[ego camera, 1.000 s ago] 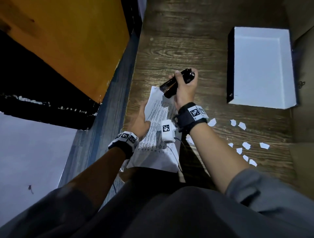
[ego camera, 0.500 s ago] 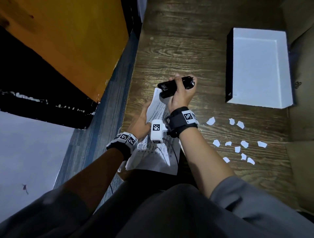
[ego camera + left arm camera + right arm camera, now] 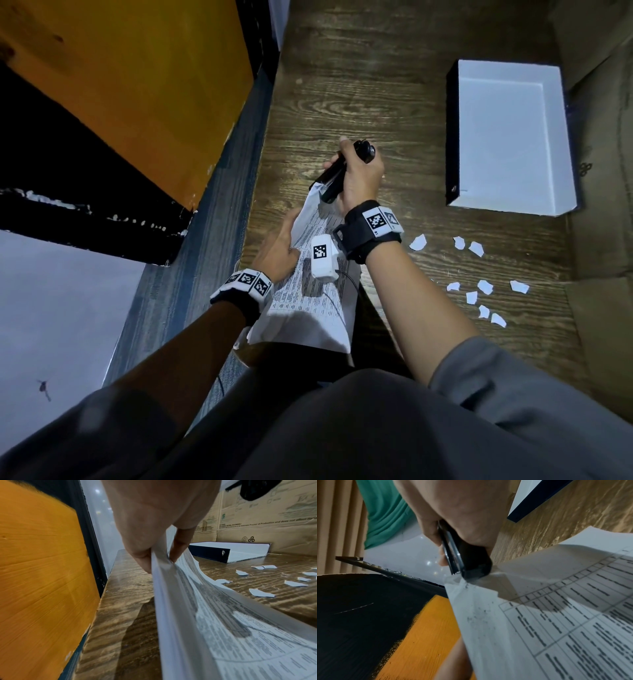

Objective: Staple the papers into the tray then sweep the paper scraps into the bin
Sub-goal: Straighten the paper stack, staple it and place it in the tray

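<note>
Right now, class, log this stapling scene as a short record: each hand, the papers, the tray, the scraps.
left hand: pinches the papers' edge
right hand: grips the black stapler, its nose at the sheets' top corner
papers: printed sheets, lifted and curved above the wooden table
tray: white inside, nothing in it
paper scraps: scattered on the table, unswept

The head camera looked steeply down over both forearms at the surface (image 3: 394,102); each wrist camera sat close behind its fingers (image 3: 178,547), sharing the printed papers (image 3: 556,628).
</note>
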